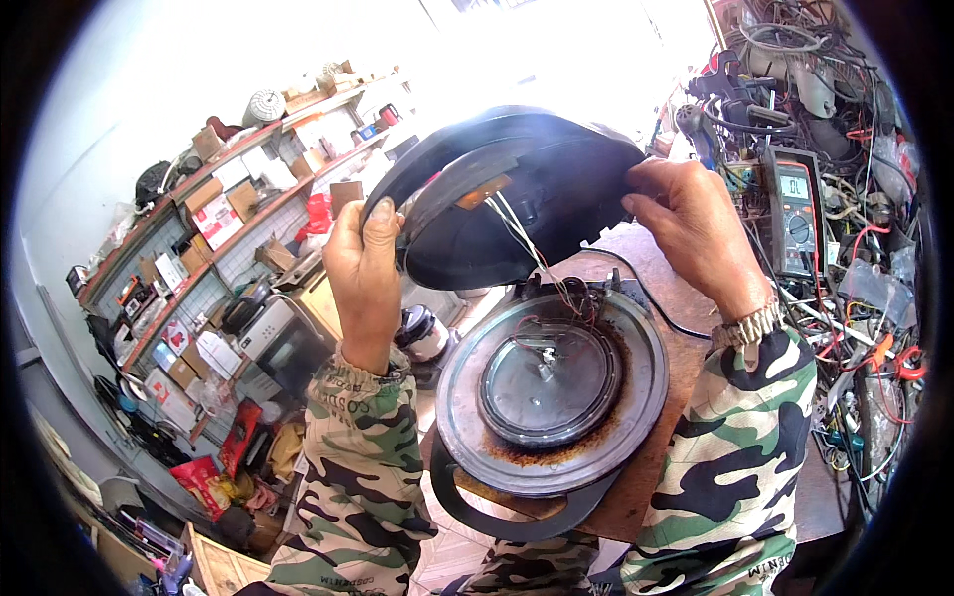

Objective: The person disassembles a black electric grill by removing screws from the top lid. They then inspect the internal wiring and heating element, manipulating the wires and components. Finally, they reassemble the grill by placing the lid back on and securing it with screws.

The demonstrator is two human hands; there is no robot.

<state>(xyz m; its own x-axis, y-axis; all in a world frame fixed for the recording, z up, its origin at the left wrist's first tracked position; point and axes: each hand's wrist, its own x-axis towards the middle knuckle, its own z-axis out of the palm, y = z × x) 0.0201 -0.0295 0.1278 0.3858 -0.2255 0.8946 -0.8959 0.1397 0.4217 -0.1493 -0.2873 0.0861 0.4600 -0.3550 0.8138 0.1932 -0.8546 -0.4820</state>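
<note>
"So, from the head view, where is the cover point(581, 184) being held?"

"It is held tilted above the base point(459, 407), its hollow side bared. Its left rim is pinched by the left hand point(370, 268), thumb on top; its right edge is gripped by the right hand point(691, 214)."

"What could go wrong?"

"Chiefly, the wires point(519, 233). The two parts are bridged by them, from an orange patch point(484, 191) inside the cover to the back of the base. If the cover were pulled higher or twisted, a joint could be torn loose; if it were dropped, wires could be pinched. Whether the hinge side is fully freed cannot be told."

"And the base?"

"It could be tipped if the cover were tugged while joined, since it is steadied by neither hand. Its ring is stained brown around the dark disc point(549, 387)."

"What of the surface and the room?"

"The base is set on a brown bench point(686, 288), crossed by a black cord point(644, 286). On the right, a meter point(798, 214) is backed by tangled cables point(845, 129), where the cord might be snagged. On the left, shelves point(283, 199) are crammed with boxes point(214, 221); the far end is washed out by glare."
</note>
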